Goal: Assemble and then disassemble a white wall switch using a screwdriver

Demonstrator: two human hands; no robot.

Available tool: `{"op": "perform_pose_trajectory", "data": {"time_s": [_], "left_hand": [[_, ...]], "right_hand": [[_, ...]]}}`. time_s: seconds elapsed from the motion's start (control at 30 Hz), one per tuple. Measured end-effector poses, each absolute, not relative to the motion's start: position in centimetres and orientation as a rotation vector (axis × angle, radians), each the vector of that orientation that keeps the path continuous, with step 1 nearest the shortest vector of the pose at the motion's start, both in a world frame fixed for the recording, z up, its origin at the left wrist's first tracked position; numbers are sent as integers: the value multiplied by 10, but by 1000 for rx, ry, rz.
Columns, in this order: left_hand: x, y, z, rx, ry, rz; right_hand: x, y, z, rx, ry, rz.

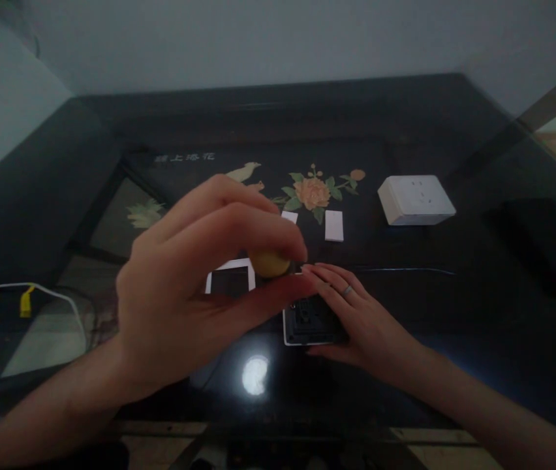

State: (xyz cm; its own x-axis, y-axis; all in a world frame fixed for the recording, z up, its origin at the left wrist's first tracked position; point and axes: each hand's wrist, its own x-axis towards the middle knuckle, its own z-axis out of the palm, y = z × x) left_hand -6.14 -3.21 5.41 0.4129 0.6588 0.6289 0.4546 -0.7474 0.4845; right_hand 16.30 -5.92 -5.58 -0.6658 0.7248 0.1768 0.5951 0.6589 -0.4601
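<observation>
Black-backed panel (pixel 307 323) is lying near the middle of the dark glossy table (pixel 434 137), back upward, thin white edge showing at left and near sides. It is being gripped at its right part by the right hand (pixel 361 320), thumb on the near side, fingers over the far side; ring (pixel 347 290) being worn. A rounded yellow piece (pixel 269 264) is being pinched by the left hand (pixel 200 261), between thumb and curled fingers, above the panel's far left; whether it is touching the panel cannot be told. Just left, a white frame (pixel 252 277) is being partly covered by the left hand. Far left, a white cable (pixel 57 291) with a yellow tag (pixel 25 303) is trailing. Beyond the hands, a small white rectangle (pixel 334 226) is lying; a second (pixel 290 216) is being partly hidden. Farther right, a white block (pixel 419 200) with slot marks is standing. Beside the rectangles, a flower design (pixel 313 193) is being shown.
</observation>
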Motion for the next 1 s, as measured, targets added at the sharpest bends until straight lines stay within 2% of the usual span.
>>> {"op": "perform_pose_trajectory", "data": {"time_s": [0.1,0.2,0.33,0.5,0.57,0.8,1.0], "left_hand": [[-59,-35,50,2330,1042,1289],[-63,-39,58,2174,1025,1103],[-68,-37,68,2355,912,864],[-60,-31,56,2349,892,1139],[-59,-32,53,2325,982,1144],[-69,-37,67,2303,961,763],[-63,-33,53,2427,1058,1109]], "right_hand": [[163,-59,-56,-1057,-2535,537],[163,-60,-56,-1056,-2532,546],[164,-60,-57,-1065,-2519,556],[164,-60,-56,-1045,-2505,592],[164,-60,-55,-1042,-2509,587],[163,-60,-54,-1055,-2526,584],[167,-59,-54,-1036,-2539,619]]}}
